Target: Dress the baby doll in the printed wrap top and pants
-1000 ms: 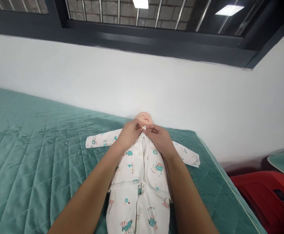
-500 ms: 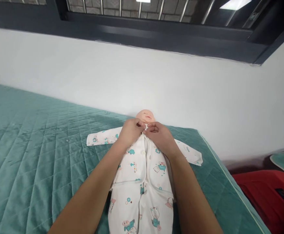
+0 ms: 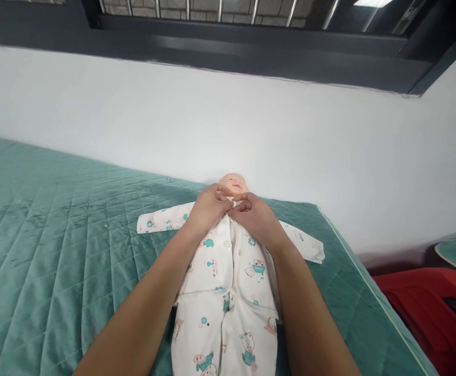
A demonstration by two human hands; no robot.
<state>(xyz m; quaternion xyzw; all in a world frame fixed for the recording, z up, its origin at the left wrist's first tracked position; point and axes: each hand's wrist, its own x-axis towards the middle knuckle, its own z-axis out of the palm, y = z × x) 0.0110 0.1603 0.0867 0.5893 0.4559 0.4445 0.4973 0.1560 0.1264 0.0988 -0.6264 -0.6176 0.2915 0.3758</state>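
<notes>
A baby doll [image 3: 234, 183] lies on its back, dressed in a white printed baby shirt [image 3: 208, 261] with its sleeves spread to both sides. White printed pants [image 3: 247, 334] cover the legs below. At the collar, my left hand [image 3: 211, 206] pinches one edge of the shirt front. My right hand [image 3: 253, 214] pinches the opposite edge, fingertips touching or nearly touching the left ones. The fingers hide whatever fastening is at the neck. Lower down, the two front edges lie apart, with a button [image 3: 228, 244] showing on the left one.
Under the doll spreads a green quilted cover [image 3: 75, 250], its edge running down on the right. A white wall [image 3: 212, 120] rises just behind the doll's head, below a dark window frame [image 3: 251, 52]. A red plastic object [image 3: 423, 297] stands at the lower right.
Both hands stay at the collar, with the fingers shifting slightly and drawing closer together. The camera view has moved a little; the doll lies as before.
</notes>
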